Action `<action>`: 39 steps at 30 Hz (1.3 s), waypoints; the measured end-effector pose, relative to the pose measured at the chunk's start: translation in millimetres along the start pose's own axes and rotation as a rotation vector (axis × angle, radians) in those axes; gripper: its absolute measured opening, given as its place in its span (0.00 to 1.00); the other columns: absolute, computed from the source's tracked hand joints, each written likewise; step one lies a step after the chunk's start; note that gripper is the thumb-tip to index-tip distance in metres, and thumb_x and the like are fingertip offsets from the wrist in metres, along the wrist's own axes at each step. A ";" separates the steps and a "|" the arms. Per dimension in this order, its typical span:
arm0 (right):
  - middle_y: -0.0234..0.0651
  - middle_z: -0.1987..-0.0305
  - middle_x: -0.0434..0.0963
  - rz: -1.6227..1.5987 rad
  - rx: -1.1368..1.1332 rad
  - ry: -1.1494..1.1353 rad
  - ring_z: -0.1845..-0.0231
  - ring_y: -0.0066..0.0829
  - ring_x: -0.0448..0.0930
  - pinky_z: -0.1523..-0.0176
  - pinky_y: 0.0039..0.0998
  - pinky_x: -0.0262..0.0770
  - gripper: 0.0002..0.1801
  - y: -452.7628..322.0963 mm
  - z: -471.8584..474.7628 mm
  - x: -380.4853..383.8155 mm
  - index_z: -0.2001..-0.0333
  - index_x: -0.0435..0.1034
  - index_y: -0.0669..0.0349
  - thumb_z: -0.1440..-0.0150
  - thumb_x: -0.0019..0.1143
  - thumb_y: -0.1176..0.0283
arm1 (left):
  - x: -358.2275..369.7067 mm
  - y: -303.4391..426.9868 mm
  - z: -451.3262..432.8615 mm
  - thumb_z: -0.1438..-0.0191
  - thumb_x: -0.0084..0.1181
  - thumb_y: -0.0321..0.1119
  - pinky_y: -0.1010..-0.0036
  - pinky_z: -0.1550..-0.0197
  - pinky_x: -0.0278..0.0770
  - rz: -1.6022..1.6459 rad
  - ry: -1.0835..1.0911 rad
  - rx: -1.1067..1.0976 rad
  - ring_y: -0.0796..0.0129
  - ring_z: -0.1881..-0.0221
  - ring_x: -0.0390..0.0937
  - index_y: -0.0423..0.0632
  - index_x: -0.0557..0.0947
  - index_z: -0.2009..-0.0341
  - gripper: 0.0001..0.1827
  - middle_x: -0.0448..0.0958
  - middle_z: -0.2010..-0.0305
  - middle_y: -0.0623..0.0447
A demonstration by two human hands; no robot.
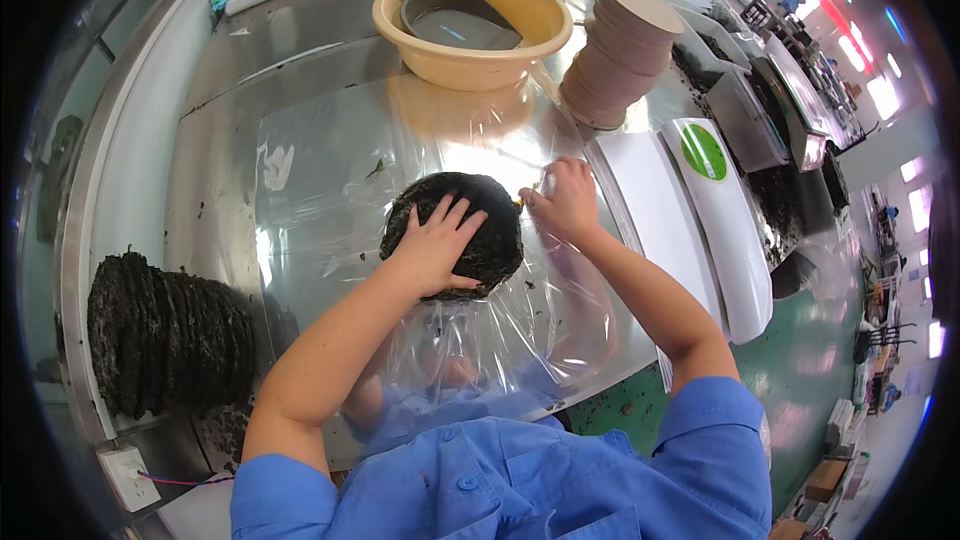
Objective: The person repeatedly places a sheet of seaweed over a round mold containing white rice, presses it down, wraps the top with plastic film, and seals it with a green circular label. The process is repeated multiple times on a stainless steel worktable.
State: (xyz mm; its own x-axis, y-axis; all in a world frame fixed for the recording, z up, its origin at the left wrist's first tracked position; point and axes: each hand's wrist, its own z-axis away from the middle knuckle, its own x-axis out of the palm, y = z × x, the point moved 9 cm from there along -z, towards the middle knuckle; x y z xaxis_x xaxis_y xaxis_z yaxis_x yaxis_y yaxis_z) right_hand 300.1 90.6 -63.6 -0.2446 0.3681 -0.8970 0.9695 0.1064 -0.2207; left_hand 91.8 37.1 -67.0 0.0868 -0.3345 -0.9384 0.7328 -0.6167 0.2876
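Note:
A dark, round pressed cake of leafy material [491,259], perhaps seaweed, lies flat on clear plastic film [322,165] spread over the metal table. My left hand [437,244] rests palm down on the cake with its fingers spread. Just right of the cake, my right hand [566,199] is curled above the film, thumb towards the cake. A small yellowish thing shows at the thumb tip; whether the fingers pinch it or the film is unclear. At the left edge leans a row of similar dark round cakes [169,337].
Beyond the film stand a cream plastic basin [480,67] with a dark pan [457,11] in it and a tall stack of round discs [622,52]. White sheets [652,195] and a white roll [720,232] lie at right, near plastic bins [742,120]. A socket box [129,476] sits lower left.

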 end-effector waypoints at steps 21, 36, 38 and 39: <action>0.38 0.57 0.82 -1.358 0.723 -0.111 0.58 0.29 0.82 0.48 0.30 0.78 0.17 102.4 175.4 -77.4 0.48 0.72 0.64 0.31 0.44 0.64 | -2.4 30.5 20.5 0.64 0.79 0.44 0.36 0.28 0.46 0.125 0.003 0.123 0.44 0.25 0.50 0.63 0.48 0.24 0.67 0.53 0.27 0.40; 0.47 0.76 0.76 -0.384 -0.475 -0.238 0.77 0.51 0.78 0.70 0.48 0.71 0.26 -181.4 119.2 -71.1 0.79 0.74 0.63 0.47 0.62 0.48 | -170.4 47.4 121.5 0.37 0.46 0.21 0.75 0.55 0.79 0.776 0.475 -0.138 0.68 0.55 0.82 0.40 0.77 0.43 0.18 0.84 0.54 0.49; 0.47 0.81 0.74 -0.326 -0.356 -0.228 0.80 0.52 0.76 0.72 0.48 0.71 0.28 -178.4 114.4 -54.1 0.81 0.74 0.63 0.44 0.58 0.48 | -164.8 119.8 170.2 0.37 0.49 0.25 0.78 0.61 0.78 0.876 0.180 0.023 0.69 0.62 0.84 0.41 0.82 0.52 0.12 0.85 0.63 0.51; 0.47 0.83 0.72 -0.299 -0.308 -0.224 0.81 0.52 0.76 0.73 0.48 0.71 0.29 -178.3 113.6 -47.6 0.83 0.74 0.63 0.43 0.57 0.47 | -156.1 155.7 182.5 0.36 0.50 0.28 0.78 0.63 0.79 0.718 0.084 0.243 0.68 0.68 0.85 0.41 0.85 0.58 0.11 0.85 0.69 0.51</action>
State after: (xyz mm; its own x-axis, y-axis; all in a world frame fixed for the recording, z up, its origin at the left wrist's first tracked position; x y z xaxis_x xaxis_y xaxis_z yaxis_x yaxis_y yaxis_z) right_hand 140.6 -50.8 -25.0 -0.4700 0.0757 -0.8794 0.7998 0.4578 -0.3881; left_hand 69.2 -136.8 159.2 0.5442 -0.6633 -0.5136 0.3091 -0.4106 0.8578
